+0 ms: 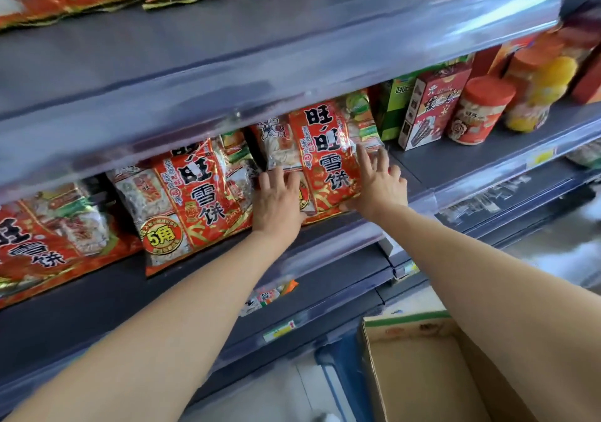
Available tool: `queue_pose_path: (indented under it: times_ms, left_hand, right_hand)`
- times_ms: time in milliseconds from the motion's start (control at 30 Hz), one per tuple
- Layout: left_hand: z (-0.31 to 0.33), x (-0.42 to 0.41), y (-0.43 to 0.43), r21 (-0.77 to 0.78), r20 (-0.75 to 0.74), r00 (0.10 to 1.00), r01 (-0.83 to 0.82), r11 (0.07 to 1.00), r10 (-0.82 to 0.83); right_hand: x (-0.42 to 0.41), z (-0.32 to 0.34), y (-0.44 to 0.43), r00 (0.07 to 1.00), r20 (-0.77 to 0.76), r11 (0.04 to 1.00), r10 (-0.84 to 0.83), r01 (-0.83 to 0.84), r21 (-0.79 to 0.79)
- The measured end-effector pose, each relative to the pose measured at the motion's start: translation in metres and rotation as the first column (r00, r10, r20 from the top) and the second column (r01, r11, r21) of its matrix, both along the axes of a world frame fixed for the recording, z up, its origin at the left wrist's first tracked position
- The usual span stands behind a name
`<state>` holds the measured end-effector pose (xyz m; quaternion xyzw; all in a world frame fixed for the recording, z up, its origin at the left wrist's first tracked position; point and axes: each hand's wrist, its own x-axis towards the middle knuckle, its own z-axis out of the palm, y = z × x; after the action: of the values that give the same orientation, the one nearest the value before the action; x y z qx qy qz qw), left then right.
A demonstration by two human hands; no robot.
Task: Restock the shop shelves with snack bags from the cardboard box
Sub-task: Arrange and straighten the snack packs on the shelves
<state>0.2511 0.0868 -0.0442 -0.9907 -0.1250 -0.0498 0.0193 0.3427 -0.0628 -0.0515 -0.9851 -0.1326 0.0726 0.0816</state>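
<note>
Hands: left hand (279, 197) and right hand (380, 183) press flat, fingers straight, on the snack bag (325, 148).
Advice: push evenly back on the shelf (442, 163), keeping it upright.

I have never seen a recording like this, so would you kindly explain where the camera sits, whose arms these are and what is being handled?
There is no machine here. A person wears one wide-angle camera on the head, looking forward and down, so the two bare arms are their own. The left hand and right hand press with straight fingers on either side of a red rice-cracker bag, which sits on the grey shelf. Similar bags sit to its left. A carton and a red-lidded jar stand to its right. At the lower right is the open cardboard box; no bags show in the visible part.
</note>
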Motion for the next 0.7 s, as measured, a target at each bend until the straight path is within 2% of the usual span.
queue_pose_path:
  times_ms: [167, 433, 567, 700]
  left_hand:
    - [-0.005, 0.021, 0.012, 0.044, 0.046, 0.998, -0.048, 0.998, 0.046]
    - [-0.002, 0.045, 0.024, 0.138, 0.12, 0.991, -0.068, 0.988, 0.051]
    - [-0.003, 0.047, 0.022, 0.219, 0.079, 0.996, -0.059, 0.974, 0.043]
    - [-0.01, 0.035, 0.022, 0.149, 0.065, 0.998, -0.001, 0.989, -0.009]
  right_hand:
    - [0.022, -0.013, 0.024, 0.996, 0.09, 0.997, -0.025, 0.018, 0.07]
    - [0.052, -0.015, 0.055, 0.947, 0.317, 0.998, -0.049, 0.03, 0.064]
    - [0.055, -0.018, 0.056, 0.946, 0.322, 0.992, -0.048, 0.006, 0.129]
    - [0.041, -0.02, 0.047, 0.968, 0.251, 0.982, -0.023, -0.025, 0.187]
